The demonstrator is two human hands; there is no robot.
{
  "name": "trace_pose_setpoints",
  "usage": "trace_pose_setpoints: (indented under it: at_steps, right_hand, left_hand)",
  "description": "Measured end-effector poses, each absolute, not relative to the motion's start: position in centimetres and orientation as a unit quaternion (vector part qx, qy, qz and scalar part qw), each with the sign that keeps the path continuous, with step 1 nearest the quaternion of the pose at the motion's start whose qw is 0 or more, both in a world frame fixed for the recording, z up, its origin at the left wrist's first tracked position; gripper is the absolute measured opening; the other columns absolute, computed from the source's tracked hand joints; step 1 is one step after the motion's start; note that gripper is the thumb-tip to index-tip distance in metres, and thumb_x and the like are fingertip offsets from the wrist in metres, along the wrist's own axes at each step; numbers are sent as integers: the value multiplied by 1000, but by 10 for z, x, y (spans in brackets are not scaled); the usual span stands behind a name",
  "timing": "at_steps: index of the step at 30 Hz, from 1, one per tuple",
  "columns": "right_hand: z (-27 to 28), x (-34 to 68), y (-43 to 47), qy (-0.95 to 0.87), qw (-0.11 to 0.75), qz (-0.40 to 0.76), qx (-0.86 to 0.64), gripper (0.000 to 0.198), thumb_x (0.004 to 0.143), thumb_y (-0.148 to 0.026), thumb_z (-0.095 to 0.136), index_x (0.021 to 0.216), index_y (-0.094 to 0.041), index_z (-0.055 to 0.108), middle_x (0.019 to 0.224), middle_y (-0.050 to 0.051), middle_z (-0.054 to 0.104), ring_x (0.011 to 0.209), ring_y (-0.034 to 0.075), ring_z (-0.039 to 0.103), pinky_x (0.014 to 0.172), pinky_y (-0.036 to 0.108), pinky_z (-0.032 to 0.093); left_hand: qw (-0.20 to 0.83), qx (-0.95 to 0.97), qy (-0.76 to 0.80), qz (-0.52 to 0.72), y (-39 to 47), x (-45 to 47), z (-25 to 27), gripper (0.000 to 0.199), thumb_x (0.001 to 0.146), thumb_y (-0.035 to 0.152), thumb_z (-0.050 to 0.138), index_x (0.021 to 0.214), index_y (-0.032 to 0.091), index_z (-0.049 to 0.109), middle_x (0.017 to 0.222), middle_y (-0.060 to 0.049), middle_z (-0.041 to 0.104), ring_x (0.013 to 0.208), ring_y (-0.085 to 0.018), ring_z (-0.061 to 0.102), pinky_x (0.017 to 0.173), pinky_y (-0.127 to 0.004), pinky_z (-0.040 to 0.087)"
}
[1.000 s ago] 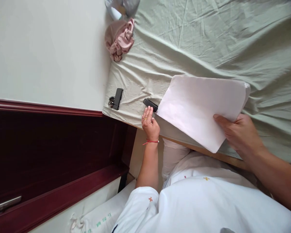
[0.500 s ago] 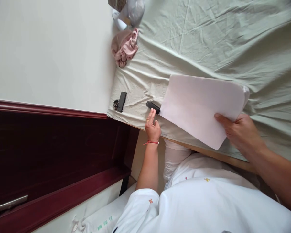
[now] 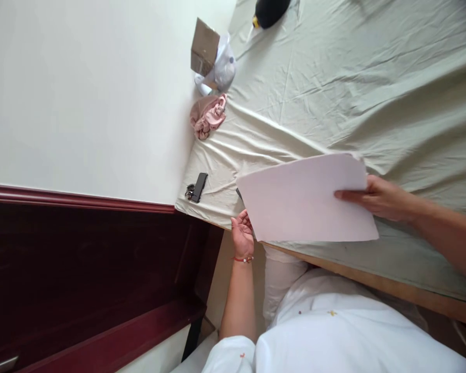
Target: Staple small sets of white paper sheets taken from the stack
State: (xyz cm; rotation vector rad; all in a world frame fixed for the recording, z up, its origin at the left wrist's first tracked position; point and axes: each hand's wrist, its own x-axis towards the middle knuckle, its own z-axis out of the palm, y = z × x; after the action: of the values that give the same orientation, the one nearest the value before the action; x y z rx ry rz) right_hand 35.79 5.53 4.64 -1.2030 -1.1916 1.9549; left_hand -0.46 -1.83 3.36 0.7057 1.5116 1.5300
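My right hand (image 3: 386, 199) grips the right side of a thin stack of white paper (image 3: 306, 199), thumb on top. The stack is held over the front edge of the bed-like surface, its left end tilted toward my left hand (image 3: 242, 234). That hand is turned palm up, fingers apart and empty, at the paper's lower left corner; some fingertips are partly hidden by the sheets. A small dark end of a black stapler-like object (image 3: 238, 193) shows at the paper's left edge, the rest covered.
A black case-like object (image 3: 200, 187) with black clips (image 3: 190, 191) lies at the left corner. Behind it are a pink cloth (image 3: 208, 116), a plastic bag (image 3: 223, 65) and a cardboard piece (image 3: 204, 46) by the wall. A dark rounded object (image 3: 272, 11) lies at the far side.
My right hand has swung the paper leftward and turned it, covering most of the black stapler-like object. My left hand has rolled palm up and come off that object. The view has tilted up.
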Motion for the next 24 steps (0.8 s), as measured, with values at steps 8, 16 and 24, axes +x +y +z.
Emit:
trace_pose_setpoints:
  at_steps: [8,16,24]
  right_hand:
    - [29,349,71,-420,307,753,-402,45,73,-46,81,111,-21,74,90,4,77,77,21,72,62,28,59]
    - [1,350,72,-508,322,649,-466,56,79,-63,70,117,-21,73,85,3,75,67,18,64,53,25,53]
    - [1,357,73,-476,324,666,-475,59,75,-68,73,114,-23,74,89,4,77,70,19,66,56,27,55]
  left_hand:
    - [304,382,697,525,-15,1,1,36,82,52,76,92,18,70,86,-2,72,84,-15,65,78,-24,51]
    - [362,313,666,573,-14,5,3,43,75,59,79,84,19,66,81,-1,70,76,-14,64,74,-26,52]
    - [362,322,673,560,-13,7,8,50,63,53,89,73,17,56,66,4,55,62,-8,49,62,-21,41]
